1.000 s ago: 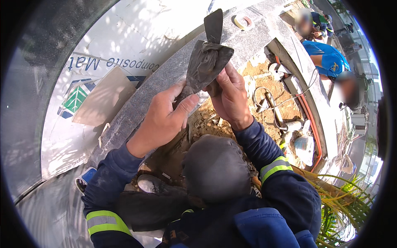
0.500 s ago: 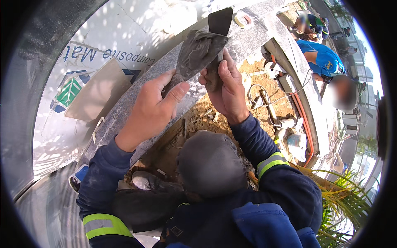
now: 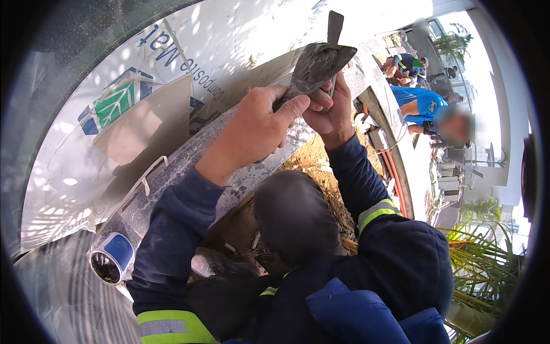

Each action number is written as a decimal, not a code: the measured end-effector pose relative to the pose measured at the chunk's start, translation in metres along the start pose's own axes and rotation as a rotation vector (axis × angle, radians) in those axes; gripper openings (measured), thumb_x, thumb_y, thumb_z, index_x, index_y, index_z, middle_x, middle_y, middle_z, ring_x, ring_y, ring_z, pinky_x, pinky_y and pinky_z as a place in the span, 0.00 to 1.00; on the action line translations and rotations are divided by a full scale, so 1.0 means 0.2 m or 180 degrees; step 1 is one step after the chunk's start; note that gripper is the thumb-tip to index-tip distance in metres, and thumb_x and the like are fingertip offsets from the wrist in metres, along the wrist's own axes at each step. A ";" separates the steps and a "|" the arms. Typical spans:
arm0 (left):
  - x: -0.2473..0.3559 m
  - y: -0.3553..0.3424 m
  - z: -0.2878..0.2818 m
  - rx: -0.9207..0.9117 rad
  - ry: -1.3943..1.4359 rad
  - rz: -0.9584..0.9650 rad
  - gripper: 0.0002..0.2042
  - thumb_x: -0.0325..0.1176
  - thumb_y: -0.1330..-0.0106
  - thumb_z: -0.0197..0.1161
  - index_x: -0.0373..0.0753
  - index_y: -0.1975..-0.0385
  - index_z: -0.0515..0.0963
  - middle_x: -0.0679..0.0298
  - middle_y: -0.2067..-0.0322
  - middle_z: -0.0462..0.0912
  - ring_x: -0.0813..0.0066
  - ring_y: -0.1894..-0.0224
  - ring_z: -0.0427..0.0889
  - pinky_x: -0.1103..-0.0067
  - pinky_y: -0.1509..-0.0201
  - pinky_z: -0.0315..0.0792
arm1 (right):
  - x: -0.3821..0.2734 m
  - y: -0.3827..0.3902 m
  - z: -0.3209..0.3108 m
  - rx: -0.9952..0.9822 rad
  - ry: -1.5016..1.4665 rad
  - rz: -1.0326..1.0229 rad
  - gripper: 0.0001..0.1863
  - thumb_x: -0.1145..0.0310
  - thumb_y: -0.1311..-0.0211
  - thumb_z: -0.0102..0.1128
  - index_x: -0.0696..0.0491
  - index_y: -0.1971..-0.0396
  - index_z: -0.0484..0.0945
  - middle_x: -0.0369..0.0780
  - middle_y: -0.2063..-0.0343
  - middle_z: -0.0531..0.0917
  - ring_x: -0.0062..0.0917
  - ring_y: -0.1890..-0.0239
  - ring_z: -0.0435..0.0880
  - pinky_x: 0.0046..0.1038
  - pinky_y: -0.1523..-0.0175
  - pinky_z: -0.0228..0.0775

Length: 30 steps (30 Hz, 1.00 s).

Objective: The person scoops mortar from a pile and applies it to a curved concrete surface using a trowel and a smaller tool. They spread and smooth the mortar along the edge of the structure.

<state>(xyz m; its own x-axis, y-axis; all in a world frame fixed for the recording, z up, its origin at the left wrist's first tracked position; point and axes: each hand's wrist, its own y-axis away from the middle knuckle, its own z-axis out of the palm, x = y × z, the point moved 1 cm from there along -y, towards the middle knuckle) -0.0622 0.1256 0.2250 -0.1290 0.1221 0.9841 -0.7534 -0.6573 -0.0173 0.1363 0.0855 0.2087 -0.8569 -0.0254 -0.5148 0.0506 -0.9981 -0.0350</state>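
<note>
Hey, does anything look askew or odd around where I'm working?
Yes: the tan board sits askew across the white printed sheet, partly covering its green-and-blue emblem. Nothing odd stands out about the dark-smeared trowel in your left hand.

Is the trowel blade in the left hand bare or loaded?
Loaded: a rough, dark grey mass, apparently mortar, lies on the trowel beyond the left hand.
</note>
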 end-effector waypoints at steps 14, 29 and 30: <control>-0.03 -0.17 -0.15 0.0475 -0.0966 0.0738 0.28 0.46 0.27 0.64 0.25 0.40 0.75 0.61 0.72 0.79 0.76 0.78 0.77 0.78 0.72 0.72 | -0.45 0.21 0.19 -0.0460 0.1538 -0.0220 0.29 0.46 0.17 0.32 0.56 0.50 0.76 0.30 0.81 0.72 0.14 0.88 0.63 0.21 0.74 0.57; -0.03 -0.74 0.10 -0.0515 -0.4049 0.1023 0.24 0.38 0.34 0.67 0.33 0.41 0.77 0.49 0.57 0.83 0.48 0.55 0.82 0.65 0.49 0.75 | -1.24 0.43 -0.40 -0.0535 0.7779 -0.1884 0.22 0.66 0.38 0.71 0.49 0.43 0.83 0.38 0.61 0.84 0.29 0.66 0.85 0.30 0.63 0.79; -0.02 -0.78 0.15 -0.0606 -0.4077 0.0953 0.24 0.38 0.34 0.67 0.33 0.41 0.77 0.49 0.57 0.82 0.48 0.55 0.82 0.65 0.49 0.75 | -1.28 0.46 -0.41 -0.0680 0.7687 -0.1924 0.25 0.69 0.40 0.72 0.49 0.41 0.82 0.39 0.60 0.84 0.29 0.67 0.84 0.31 0.64 0.78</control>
<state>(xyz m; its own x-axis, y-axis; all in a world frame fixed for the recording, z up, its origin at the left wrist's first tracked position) 0.0748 0.2043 0.2283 0.3106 -0.8593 0.4063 -0.8941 -0.4092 -0.1819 0.4022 0.0058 0.2679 0.9378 0.3436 -0.0489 0.2900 -0.8533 -0.4334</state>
